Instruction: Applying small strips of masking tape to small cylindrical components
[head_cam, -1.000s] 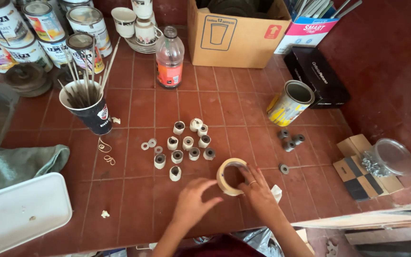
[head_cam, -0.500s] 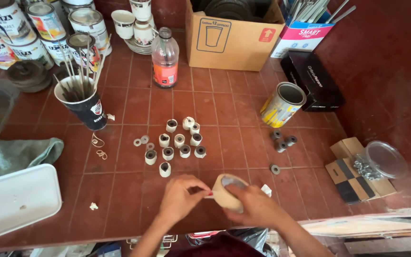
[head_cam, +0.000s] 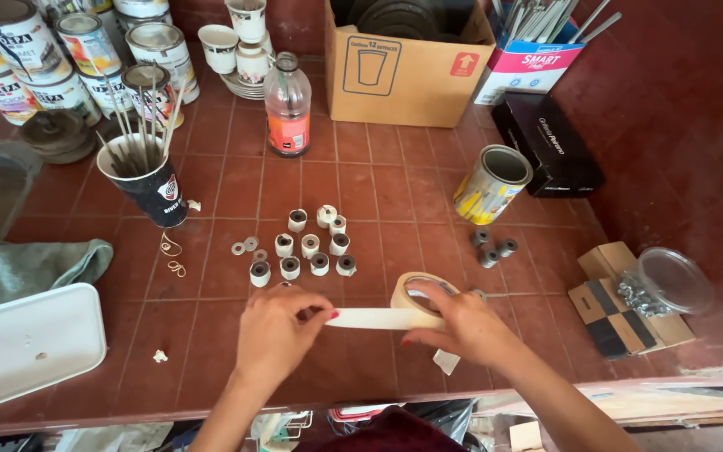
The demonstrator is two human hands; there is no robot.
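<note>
My left hand pinches the free end of the strip; my right hand grips the masking tape roll, low over the red tile counter, just in front of the small spools. Best to keep the strip taut and level, pull straight, no twist. Hidden: roll's far side behind my fingers, how much tape is left, and the white scrap partly under my wrist.

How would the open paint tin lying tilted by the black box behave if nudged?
The paint tin lies tipped, mouth up toward the black box, so it would likely roll or pivot. It looks empty inside, so probably light. Its metal wall should stay stiff.
</note>
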